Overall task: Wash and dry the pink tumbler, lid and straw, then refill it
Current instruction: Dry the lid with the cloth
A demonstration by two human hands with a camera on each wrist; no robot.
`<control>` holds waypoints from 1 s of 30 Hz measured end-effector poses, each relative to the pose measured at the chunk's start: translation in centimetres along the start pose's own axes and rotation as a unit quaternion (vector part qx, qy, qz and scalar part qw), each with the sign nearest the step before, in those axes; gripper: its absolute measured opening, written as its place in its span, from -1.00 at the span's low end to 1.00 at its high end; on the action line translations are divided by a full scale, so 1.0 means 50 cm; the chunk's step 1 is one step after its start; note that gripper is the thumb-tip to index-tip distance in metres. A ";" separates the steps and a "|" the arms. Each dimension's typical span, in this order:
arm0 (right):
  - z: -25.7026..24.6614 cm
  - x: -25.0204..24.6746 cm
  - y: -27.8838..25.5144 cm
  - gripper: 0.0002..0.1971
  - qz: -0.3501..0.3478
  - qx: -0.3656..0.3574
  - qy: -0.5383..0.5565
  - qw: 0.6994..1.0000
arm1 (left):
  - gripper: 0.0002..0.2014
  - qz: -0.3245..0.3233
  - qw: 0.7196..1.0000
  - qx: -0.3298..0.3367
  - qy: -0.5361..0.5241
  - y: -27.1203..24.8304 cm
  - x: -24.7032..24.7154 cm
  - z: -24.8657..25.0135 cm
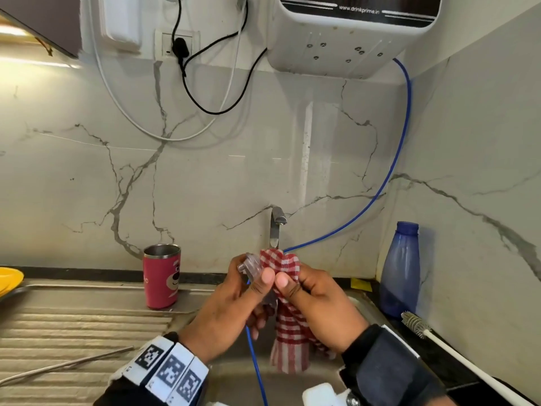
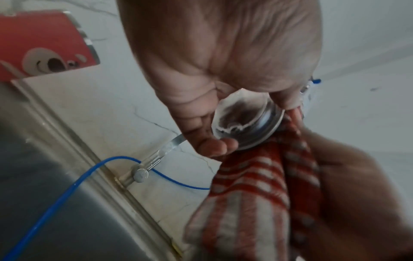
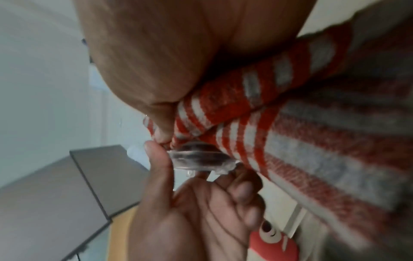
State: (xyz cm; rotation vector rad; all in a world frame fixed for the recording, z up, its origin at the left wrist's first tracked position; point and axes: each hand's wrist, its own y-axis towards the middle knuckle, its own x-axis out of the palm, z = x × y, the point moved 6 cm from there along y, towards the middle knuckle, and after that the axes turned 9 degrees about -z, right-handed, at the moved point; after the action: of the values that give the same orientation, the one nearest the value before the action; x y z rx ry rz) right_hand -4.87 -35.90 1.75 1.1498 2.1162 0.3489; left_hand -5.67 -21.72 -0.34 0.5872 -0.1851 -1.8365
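Observation:
Above the sink, my left hand (image 1: 234, 297) pinches the clear plastic lid (image 1: 251, 266) by its rim between thumb and fingers. My right hand (image 1: 316, 300) grips a red-and-white checked cloth (image 1: 288, 323) and presses it against the lid. In the left wrist view the lid (image 2: 243, 120) shows its round clear face, with the cloth (image 2: 257, 185) bunched below it. The right wrist view has the lid (image 3: 201, 159) edge-on against the cloth (image 3: 279, 113). The pink tumbler (image 1: 161, 276) stands upright and open on the drainboard at left. A thin metal straw (image 1: 67, 366) lies on the ribbed drainboard.
A steel tap (image 1: 276, 227) rises behind my hands, and a blue hose (image 1: 380, 183) runs from the wall water purifier (image 1: 351, 33) down into the sink. A blue bottle (image 1: 399, 271) and a white bottle brush (image 1: 433, 338) are at the right. A yellow plate (image 1: 8, 279) lies far left.

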 end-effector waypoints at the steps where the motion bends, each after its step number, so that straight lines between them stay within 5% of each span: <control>1: -0.004 -0.001 0.000 -0.70 0.000 -0.021 -0.048 0.999 | -0.22 -0.003 0.999 -0.016 -0.051 0.003 0.001 -0.006; 6: -0.014 -0.013 -0.007 -0.75 0.008 -0.085 -0.196 0.977 | -0.11 -0.097 0.935 -0.120 -0.318 0.002 0.031 -0.009; 8: -0.008 -0.008 -0.008 -0.81 0.013 -0.069 -0.179 0.981 | -0.09 -0.122 0.924 -0.141 -0.334 -0.004 0.034 -0.007; 10: -0.003 -0.005 -0.005 -0.86 0.047 -0.029 -0.109 0.993 | -0.12 -0.117 0.956 -0.137 -0.232 -0.005 0.032 -0.003; 13: 0.003 -0.014 -0.005 -0.82 0.093 0.033 0.074 0.992 | -0.13 -0.063 0.992 -0.082 0.073 -0.005 0.018 0.012; 16: 0.001 -0.033 -0.009 -0.76 0.107 0.070 0.162 0.979 | 0.23 0.033 0.973 0.015 0.229 -0.005 -0.009 0.035; 20: -0.002 -0.028 -0.009 -0.73 0.074 0.076 0.163 0.981 | -0.05 0.045 0.941 0.079 0.326 -0.004 -0.021 0.051; 27: -0.007 -0.011 0.000 -0.72 0.001 -0.010 0.014 1.000 | -0.30 0.048 0.999 0.018 0.006 0.004 -0.007 0.022; 30: -0.010 -0.011 -0.002 -0.82 0.015 -0.085 -0.127 0.988 | -0.30 0.010 0.976 -0.054 -0.209 0.011 0.000 0.009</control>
State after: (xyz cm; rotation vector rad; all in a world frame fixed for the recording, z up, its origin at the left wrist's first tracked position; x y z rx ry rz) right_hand -5.07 -36.37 2.33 1.0669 1.8132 0.3680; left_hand -5.43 -21.97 0.26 0.1160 -0.3680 -1.9189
